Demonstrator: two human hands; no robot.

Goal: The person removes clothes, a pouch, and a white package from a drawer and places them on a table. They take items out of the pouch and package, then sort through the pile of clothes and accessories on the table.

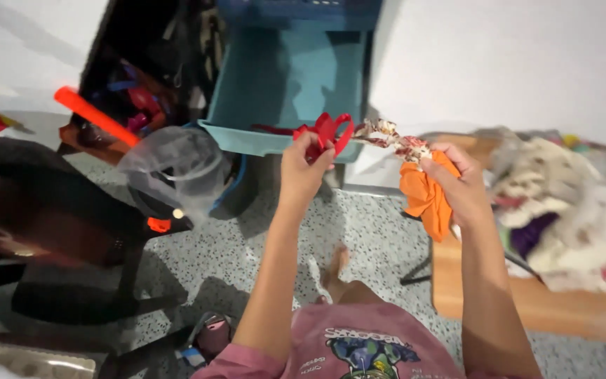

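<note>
Here, near the centre of the frame, both hands are raised and hold one stretched line of fabric between them. The left hand (303,165) has its fingers closed around a red fabric strip (331,130), which makes a loop just above the fingertips. The right hand (457,179) pinches a patterned twisted strip (391,139) with the thumb and fingers; the strip runs from this hand to the red one. Under the same fingers hangs one orange cloth (426,196), pressed against the palm.

I count two hands, one red strip, one patterned strip and one orange cloth. Behind the hands, at the upper centre, stands one teal bin (282,84). At the right edge, a pile of mixed fabric scraps (569,210) lies on one wooden board (527,309). At the left there is one grey plastic bag (177,168).
</note>
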